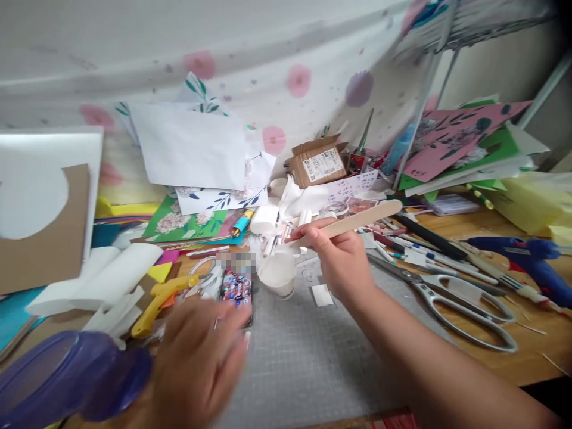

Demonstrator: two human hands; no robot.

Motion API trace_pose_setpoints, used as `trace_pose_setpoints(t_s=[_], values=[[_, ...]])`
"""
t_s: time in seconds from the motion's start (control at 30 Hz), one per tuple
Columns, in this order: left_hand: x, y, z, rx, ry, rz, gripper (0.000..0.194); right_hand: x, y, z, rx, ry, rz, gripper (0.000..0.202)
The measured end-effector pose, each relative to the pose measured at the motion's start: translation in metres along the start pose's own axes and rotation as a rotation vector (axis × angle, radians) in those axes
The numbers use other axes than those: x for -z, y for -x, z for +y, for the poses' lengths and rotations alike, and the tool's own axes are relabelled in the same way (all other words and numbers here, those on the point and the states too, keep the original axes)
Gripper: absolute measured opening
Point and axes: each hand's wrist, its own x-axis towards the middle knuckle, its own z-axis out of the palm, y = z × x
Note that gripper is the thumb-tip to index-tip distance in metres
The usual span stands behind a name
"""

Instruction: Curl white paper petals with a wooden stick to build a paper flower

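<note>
Pale wooden flat stick (363, 218), centre frame: right hand (345, 262) pinched it low, likely for control; left hand (199, 354) spread.

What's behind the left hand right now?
A phone with a lit screen shows past the left hand, which covers part of its lower end. Anything else behind the hand is hidden.

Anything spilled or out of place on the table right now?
I see no clear spill on the mat beside the cup. What looks odd is the lit phone lying close by, partly behind the blurred left hand: an awkward spot for electronics. Farther back, the cardboard box sits askew, its flaps open.
</note>
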Motion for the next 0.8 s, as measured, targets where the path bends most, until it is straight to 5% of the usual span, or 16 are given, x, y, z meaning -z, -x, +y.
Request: trace_pose_setpoints(t_s=[0.13,0.23,0.47,0.6,0.8], values=[[-0.026,-0.035,-0.020,0.131,-0.179,-0.376,0.028,0.000,-0.004,-0.009,0.007,0.069,-0.115,0.013],[-0.033,-0.034,-0.030,0.222,-0.222,-0.503,0.031,0.005,0.000,-0.011,0.000,0.121,-0.133,0.014],[-0.027,-0.057,-0.047,0.540,-0.308,-0.488,0.041,0.019,0.010,0.005,-0.058,0.000,-0.102,0.011],[-0.044,-0.072,-0.054,0.578,-0.314,-0.484,0.043,0.023,0.010,0.004,-0.052,0.028,-0.100,0.012],[-0.059,-0.059,-0.059,0.564,-0.319,-0.525,0.042,0.026,0.009,0.005,-0.056,0.082,-0.099,0.013]])
